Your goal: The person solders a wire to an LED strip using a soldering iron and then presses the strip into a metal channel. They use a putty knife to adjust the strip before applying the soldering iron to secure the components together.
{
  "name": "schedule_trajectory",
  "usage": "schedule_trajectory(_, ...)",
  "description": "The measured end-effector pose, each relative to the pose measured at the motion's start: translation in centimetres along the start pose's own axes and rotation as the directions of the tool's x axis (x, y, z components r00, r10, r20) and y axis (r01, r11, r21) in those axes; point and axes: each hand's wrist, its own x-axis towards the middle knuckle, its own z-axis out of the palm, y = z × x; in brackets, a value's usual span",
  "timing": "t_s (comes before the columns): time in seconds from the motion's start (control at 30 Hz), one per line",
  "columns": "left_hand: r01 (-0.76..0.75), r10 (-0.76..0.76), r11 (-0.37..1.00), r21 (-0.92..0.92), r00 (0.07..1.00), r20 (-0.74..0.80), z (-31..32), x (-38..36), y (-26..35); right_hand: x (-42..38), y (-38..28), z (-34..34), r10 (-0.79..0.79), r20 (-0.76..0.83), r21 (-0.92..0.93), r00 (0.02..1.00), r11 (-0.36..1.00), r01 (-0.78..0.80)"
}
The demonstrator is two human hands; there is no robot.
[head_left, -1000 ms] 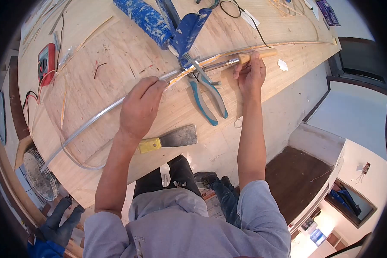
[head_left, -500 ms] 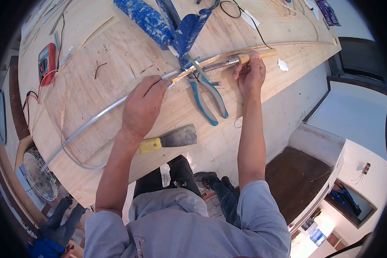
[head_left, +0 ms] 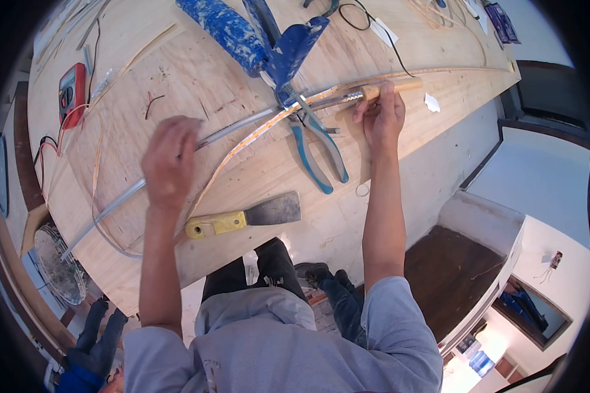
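My right hand (head_left: 381,118) is closed around the wooden handle of a soldering iron (head_left: 405,85). Its metal barrel points left, toward an LED strip (head_left: 246,141) lying across blue-handled pliers (head_left: 314,147). The strip curves down left to a putty knife (head_left: 219,224) with a yellow handle. Motion blurs my left hand (head_left: 169,160), which is over a long metal channel (head_left: 115,200); its fingers are too smeared to tell whether they hold anything. Beyond the pliers' jaws rests a paint-spattered blue tool (head_left: 295,49) with a thick cylindrical part.
A red multimeter (head_left: 72,95) with leads sits at the left of the wooden table (head_left: 242,190). Loose wires, paper scraps (head_left: 431,102) and a purple package (head_left: 501,23) lie about. A round fan-like grille (head_left: 59,262) stands below left. Other people's legs show below the table.
My left hand has let go of the LED strip and moved left. The strip's freed end now curves down toward the putty knife. My right hand stays on the soldering iron.
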Motion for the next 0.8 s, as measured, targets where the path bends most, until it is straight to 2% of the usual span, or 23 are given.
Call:
schedule_trajectory(0.1, 0.172, -0.172, 0.985, -0.013, 0.985, -0.027, -1.4, 1.6, -2.7, 0.0, 0.0, 0.0, 0.0, -0.033, -0.005, 0.999, 1.0, -0.001)
schedule_trajectory(0.2, 0.444, -0.439, 0.876, -0.187, 0.896, 0.07, -1.3, 2.5, -5.8, 0.0, 0.0, 0.0, -0.005, -0.013, -0.004, 1.0, 1.0, 0.005)
schedule_trajectory(0.3, 0.337, -0.322, 0.932, -0.134, 0.939, 0.124, -2.0, 3.4, -5.2, 0.0, 0.2, -0.1, 0.0, -0.028, -0.009, 1.0, 1.0, 0.0)
schedule_trajectory(0.4, 0.405, -0.358, 0.866, -0.294, 0.912, 0.201, -1.8, 3.5, -6.5, 0.1, 0.2, -0.1, -0.009, -0.022, -0.019, 1.0, 1.0, 0.008)
schedule_trajectory(0.5, 0.52, -0.433, 0.799, -0.302, 0.845, 0.313, -2.3, 3.7, -7.3, 0.1, 0.0, -0.2, -0.013, -0.007, -0.054, 1.0, 0.998, 0.013)
schedule_trajectory(0.6, 0.384, -0.319, 0.889, -0.248, 0.91, 0.265, -2.0, 3.2, -8.2, 0.0, 0.1, -0.2, -0.017, -0.017, -0.069, 1.0, 0.998, 0.016)
schedule_trajectory(0.8, 0.467, -0.394, 0.836, -0.288, 0.876, 0.279, -1.9, 3.3, -7.9, -0.1, 0.0, 0.3, -0.023, -0.056, -0.081, 0.998, 0.997, 0.019)
